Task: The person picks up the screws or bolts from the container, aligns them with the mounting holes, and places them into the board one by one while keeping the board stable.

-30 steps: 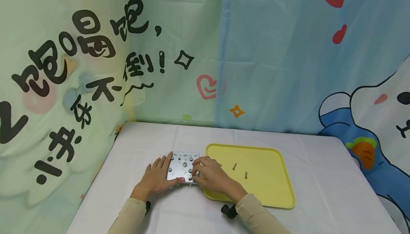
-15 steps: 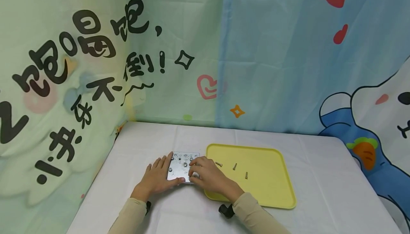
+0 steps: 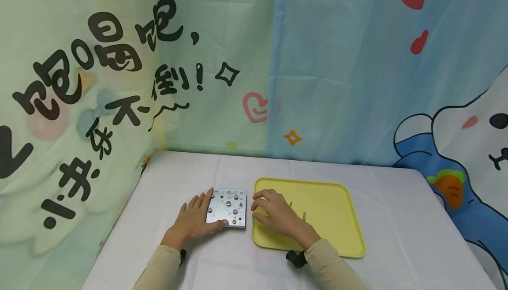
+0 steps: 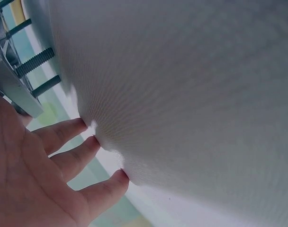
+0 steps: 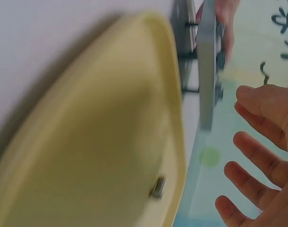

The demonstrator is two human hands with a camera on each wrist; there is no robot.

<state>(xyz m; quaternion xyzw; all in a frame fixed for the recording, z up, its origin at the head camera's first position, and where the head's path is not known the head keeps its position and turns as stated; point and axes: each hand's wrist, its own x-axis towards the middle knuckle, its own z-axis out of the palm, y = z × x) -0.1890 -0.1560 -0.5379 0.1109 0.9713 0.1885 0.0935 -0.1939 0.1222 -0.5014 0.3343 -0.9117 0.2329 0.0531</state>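
A square metal plate with several screw heads and holes stands on the white tabletop. In the left wrist view, threaded screw shanks stick out below the plate's edge. My left hand rests along its left side, thumb on the near edge; some fingertips press the cloth. My right hand hovers over the left part of the yellow tray, fingers loosely bent, nothing visible between them. A screw lies in the tray in the right wrist view.
Right of the plate, the low-rimmed tray holds loose screws, two showing beside the hand, such as one screw. White cloth covers the table. Printed curtains hang behind and to the left.
My right hand has left the plate's near right corner and moved right over the tray, covering one loose screw there. A screw head now shows at that corner. My left hand stays put.
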